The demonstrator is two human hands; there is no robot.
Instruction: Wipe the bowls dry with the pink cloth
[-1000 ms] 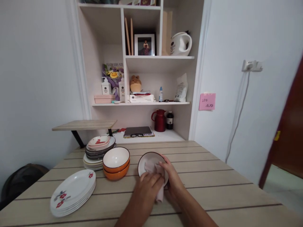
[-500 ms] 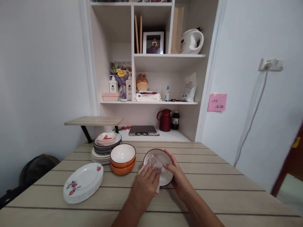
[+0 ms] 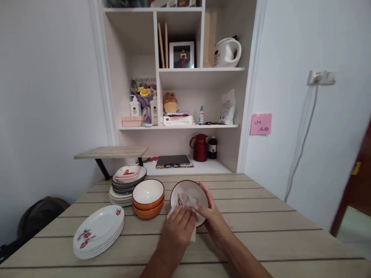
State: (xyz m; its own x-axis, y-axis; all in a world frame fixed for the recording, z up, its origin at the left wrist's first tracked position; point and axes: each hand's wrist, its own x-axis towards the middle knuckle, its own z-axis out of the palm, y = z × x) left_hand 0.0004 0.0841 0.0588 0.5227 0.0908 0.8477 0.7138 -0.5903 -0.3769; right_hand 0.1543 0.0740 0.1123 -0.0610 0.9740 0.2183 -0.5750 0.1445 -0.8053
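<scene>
A white bowl with a dark rim (image 3: 200,197) is tilted toward me over the table. My right hand (image 3: 213,214) grips its right side, thumb over the rim and fingers behind it. With my left hand (image 3: 179,227) I press a pale pink cloth (image 3: 185,200) against the inside of the bowl, fingers closed on the fabric. A corner of the cloth hangs below the bowl's rim. Just left of it stand stacked orange bowls (image 3: 148,210) with white insides. The outside of the held bowl is hidden.
At the left lie stacked oval plates with red flowers (image 3: 100,227). Behind them rises a pile of dark-rimmed plates (image 3: 129,189) topped by small pink dishes (image 3: 126,172). A small raised shelf (image 3: 111,152) overhangs the back left. A red jug (image 3: 200,148) stands in the shelving.
The view has shifted slightly. My left hand and the cloth have moved a little lower within the bowl, while my right hand keeps its hold on the bowl's side.
</scene>
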